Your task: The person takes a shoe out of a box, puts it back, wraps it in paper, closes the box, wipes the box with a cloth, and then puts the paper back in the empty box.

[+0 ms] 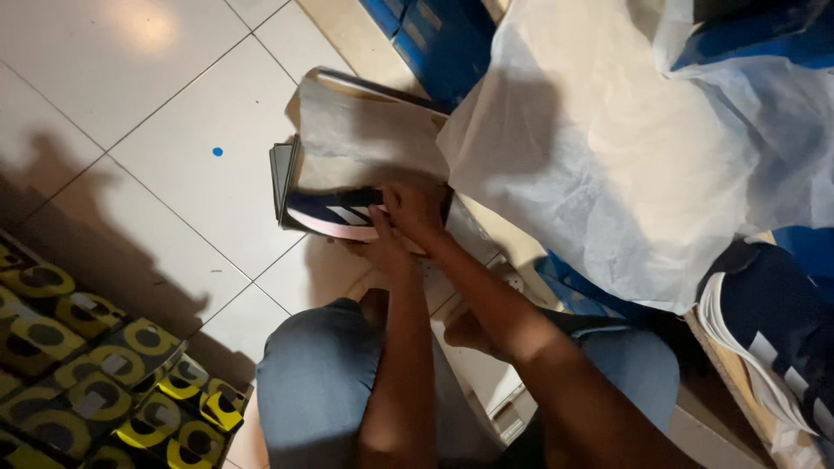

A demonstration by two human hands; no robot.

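**Desk:** What are the hands on?

**Me:** I see both on a dark navy sports shoe with white side stripes and a pale pink sole (334,213). It lies on its side in an open dark shoe box (282,178) on the white tiled floor (174,130), just ahead of the knees in blue jeans (317,382). The right hand (417,213) sits on top of the shoe's near end, fingers curled down over it, gripping. The left hand (382,247) comes in under it, pressed against the sole; I cannot tell whether its fingers are closed, since the right hand hides them.

**Desk:** What's around the box?

**Me:** Crumpled grey wrapping paper (365,130) stands up out of the box behind the shoe. A large sheet of white tissue paper (599,156) spreads to the right, touching the box. Farther right lies a second navy shoe with a white ribbed sole (773,339). Bottom left, well apart, is a stack of black boxes with yellow round marks (87,373).
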